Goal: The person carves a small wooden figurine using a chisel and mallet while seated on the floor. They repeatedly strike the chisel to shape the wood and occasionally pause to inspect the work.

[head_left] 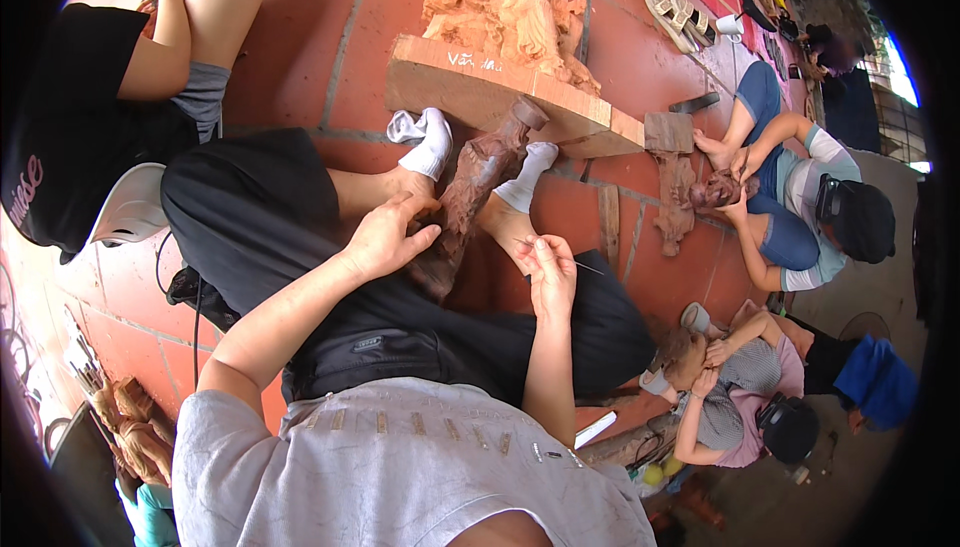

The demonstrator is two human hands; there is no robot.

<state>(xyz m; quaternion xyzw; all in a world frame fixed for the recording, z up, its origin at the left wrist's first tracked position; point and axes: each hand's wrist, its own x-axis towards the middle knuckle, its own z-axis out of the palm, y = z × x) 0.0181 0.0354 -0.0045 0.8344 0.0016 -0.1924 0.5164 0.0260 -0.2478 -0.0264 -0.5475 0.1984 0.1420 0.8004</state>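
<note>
A dark reddish-brown carved wooden figure (468,192) lies slantwise between the person's feet, its upper end pointing to 1 o'clock and its lower end to 7 o'clock. White socks (430,150) cover the toes and insteps on both sides of it.

The left hand (388,234), at 9 o'clock of the figure, is half open, fingers bent over the ankle and thumb spread toward the wood; no held item shows, and whether it touches the figure is unclear. The right hand (549,269), at 4 o'clock, is closed in a pinch on a thin, straight metal rod (590,268).

At 12 o'clock, a pale orange wood carving (510,27) rises from a thick block base (480,92) on the red tiled floor (300,57). Toward 3 o'clock lies another dark brown carved figure (676,202); beyond it, a co-worker in a striped shirt (805,172) grips a brown carved piece (714,191). Another co-worker in a pink top (758,427) sits at 4 o'clock. At 8 o'clock stands a brown wooden carving (140,437) beside slender tools (88,377).
</note>
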